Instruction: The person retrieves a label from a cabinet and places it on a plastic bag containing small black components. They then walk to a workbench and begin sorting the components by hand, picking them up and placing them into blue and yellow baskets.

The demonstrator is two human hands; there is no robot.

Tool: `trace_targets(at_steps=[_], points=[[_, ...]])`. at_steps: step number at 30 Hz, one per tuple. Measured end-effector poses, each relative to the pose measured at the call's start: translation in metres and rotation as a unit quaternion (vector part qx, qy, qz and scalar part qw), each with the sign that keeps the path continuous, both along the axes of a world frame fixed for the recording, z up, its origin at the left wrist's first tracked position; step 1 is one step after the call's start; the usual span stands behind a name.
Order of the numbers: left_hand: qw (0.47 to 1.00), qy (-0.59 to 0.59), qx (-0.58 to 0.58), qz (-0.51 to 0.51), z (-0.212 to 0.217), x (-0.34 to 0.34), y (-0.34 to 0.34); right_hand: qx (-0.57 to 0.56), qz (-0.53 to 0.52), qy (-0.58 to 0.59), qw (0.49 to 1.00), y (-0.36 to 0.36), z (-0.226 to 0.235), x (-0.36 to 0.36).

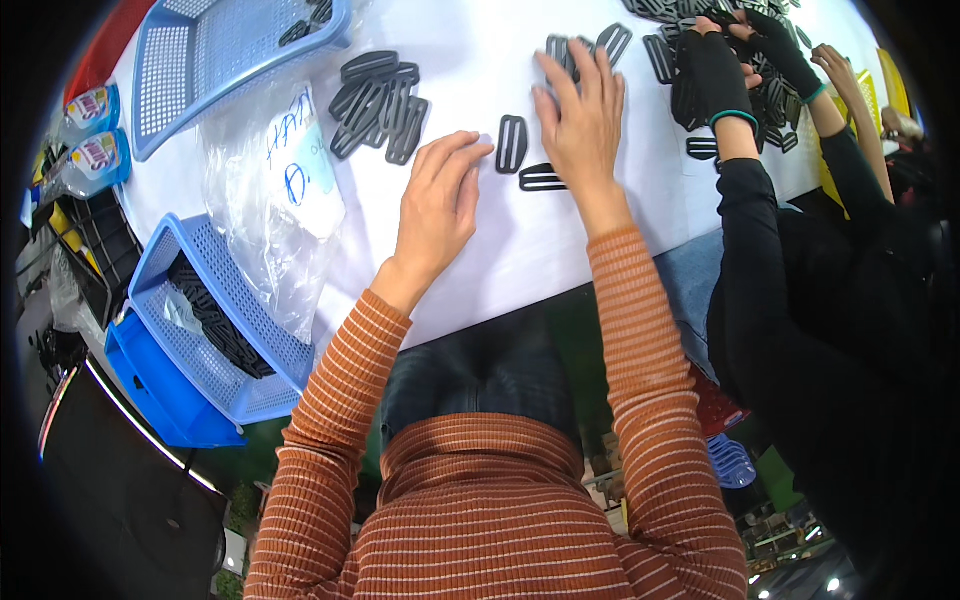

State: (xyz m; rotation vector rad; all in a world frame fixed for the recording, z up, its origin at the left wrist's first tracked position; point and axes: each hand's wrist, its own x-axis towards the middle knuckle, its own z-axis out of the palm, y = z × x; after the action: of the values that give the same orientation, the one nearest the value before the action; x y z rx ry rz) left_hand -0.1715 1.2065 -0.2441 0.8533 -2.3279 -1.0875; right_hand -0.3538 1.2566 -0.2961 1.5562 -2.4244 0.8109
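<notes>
Black plastic strap sliders lie about on the white tabletop. My right hand (582, 128) is spread with its fingertips over a few sliders (612, 42) at the far middle; the fingers partly cover them. Just left of that hand stands a single slider (512, 145) lengthwise, and another slider (541, 178) lies crosswise, its right end by my wrist. My left hand (436, 200) hovers near the single slider, fingers loosely bent and thumb apart, with nothing visible in it. Beyond it, to the left, is a heap of sliders (378, 105).
A light-blue basket (240, 95) sits far left with a few sliders. Nearer, another blue basket (290, 355) holds many black pieces. A clear plastic bag (245, 190) lies between. At right, a co-worker's black-gloved hands (715, 75) work at a large slider pile (770, 115).
</notes>
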Motion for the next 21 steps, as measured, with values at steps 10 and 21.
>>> trace_targets(at_steps=[10, 21], points=[[0.985, 0.0, 0.129, 0.113, -0.002, 0.005, -0.006, -0.078, -0.094, -0.218, 0.968, 0.08, 0.033, 0.04], [0.979, -0.034, 0.164, 0.116, -0.002, 0.02, 0.006, -0.055, -0.026, -0.145, 0.988, 0.033, 0.028, 0.031]])
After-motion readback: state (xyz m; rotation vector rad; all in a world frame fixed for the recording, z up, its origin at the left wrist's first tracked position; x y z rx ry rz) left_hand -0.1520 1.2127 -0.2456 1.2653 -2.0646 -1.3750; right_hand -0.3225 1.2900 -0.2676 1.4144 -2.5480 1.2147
